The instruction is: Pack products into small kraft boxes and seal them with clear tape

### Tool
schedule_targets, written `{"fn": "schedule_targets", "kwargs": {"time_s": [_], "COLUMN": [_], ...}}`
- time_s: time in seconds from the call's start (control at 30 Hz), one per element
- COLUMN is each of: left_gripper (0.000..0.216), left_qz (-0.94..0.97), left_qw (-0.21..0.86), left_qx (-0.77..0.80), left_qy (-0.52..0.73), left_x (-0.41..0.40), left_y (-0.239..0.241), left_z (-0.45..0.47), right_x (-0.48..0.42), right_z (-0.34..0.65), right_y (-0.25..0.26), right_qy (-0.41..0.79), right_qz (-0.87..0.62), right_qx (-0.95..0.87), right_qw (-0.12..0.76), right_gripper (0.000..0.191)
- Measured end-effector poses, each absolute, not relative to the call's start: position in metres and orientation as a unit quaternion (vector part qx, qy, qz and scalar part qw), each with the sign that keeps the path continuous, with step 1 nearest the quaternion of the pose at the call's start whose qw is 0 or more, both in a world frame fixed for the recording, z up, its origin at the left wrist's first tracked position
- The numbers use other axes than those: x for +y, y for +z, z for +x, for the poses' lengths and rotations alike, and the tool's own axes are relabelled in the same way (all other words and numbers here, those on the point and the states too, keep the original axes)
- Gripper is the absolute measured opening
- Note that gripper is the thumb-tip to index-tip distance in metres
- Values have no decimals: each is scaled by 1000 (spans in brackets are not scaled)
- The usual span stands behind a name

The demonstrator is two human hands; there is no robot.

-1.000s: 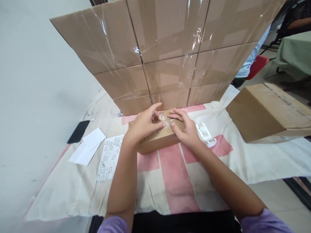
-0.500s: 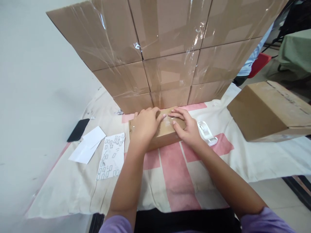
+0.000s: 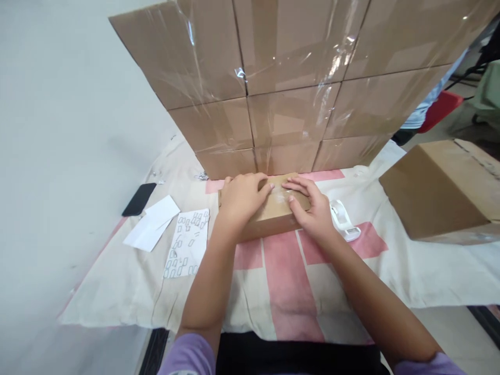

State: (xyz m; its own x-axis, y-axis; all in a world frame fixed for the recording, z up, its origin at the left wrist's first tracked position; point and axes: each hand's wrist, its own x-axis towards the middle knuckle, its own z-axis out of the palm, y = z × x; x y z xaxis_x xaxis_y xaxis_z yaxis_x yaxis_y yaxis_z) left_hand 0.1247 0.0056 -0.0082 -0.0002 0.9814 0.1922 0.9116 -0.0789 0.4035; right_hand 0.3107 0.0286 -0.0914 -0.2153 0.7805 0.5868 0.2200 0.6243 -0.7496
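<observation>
A small closed cardboard box (image 3: 273,211) lies flat on the cloth-covered table between my hands. Clear tape (image 3: 280,194) shines on its top. My left hand (image 3: 242,199) rests over the box's left part, thumb stretched across the top and the other fingers partly hidden at the far side. On the right part of the lid, my right hand (image 3: 308,205) lies with its fingers extended and thumb apart. Just right of that hand sits a white tape dispenser (image 3: 344,221).
Behind the box stands a wall of wrapped cardboard boxes (image 3: 291,117). A larger carton (image 3: 445,192) is at the right. To the left lie a sheet with drawn rectangles (image 3: 187,242), blank white papers (image 3: 152,224) and a flat black object (image 3: 139,199). Another person's sleeve (image 3: 424,107) shows behind.
The whole view has shifted, so things appear further right. Both hands stay on the small box in nearly the same pose.
</observation>
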Motion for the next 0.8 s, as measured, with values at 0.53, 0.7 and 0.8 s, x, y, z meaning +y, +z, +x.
{"fn": "schedule_targets", "kwargs": {"time_s": [0.53,0.7,0.8], "left_gripper": [30,34,35], "left_qz": [580,594,587], "left_qw": [77,29,-9], "left_qx": [776,776,780], "left_qy": [236,210,216], "left_x": [-133,-148,-151], "left_y": [-134,-155,-170], "left_z": [-55,-51,-53], "right_x": [25,26,25], "right_z": [310,311,312], "right_y": [-89,-90,-89], "right_qy": [273,271,266], "right_qz": [-349,-344,-346], "right_qx": [-725,-729,-734], "right_qw": [528,527,520], "right_gripper": [35,33,33]}}
